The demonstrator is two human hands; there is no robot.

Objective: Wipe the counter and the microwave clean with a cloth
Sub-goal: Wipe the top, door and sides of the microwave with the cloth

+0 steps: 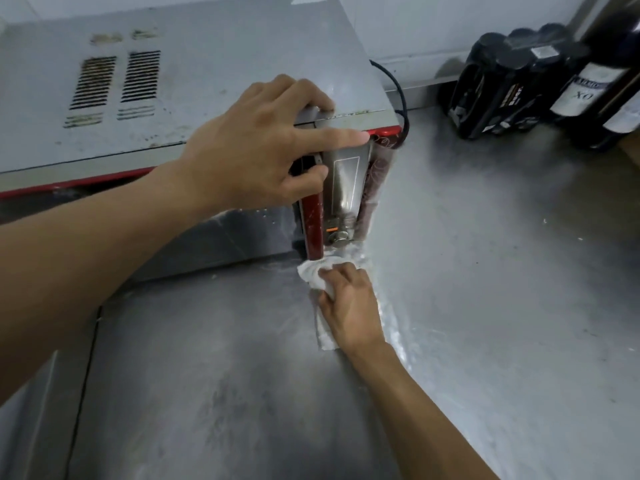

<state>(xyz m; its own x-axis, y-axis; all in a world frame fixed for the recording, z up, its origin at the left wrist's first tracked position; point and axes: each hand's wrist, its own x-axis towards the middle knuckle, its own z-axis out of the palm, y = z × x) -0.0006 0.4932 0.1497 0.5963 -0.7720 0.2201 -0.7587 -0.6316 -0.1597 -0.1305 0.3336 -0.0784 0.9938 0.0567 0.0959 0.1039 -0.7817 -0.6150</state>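
Early on: right hand [349, 306] grasps cloth [313, 271] on streaky counter [485, 271], left hand [256, 150] grips microwave [207, 81], top looks grimy.

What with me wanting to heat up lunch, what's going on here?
A person is cleaning. Their left hand holds the front top corner of the microwave, apparently to steady it. Their right hand holds a white cloth down on the steel counter, right at the foot of the microwave's control panel. The counter shows dusty streaks and the vents on top look grimy, so the job isn't finished. Dark bottles stand at the back right.
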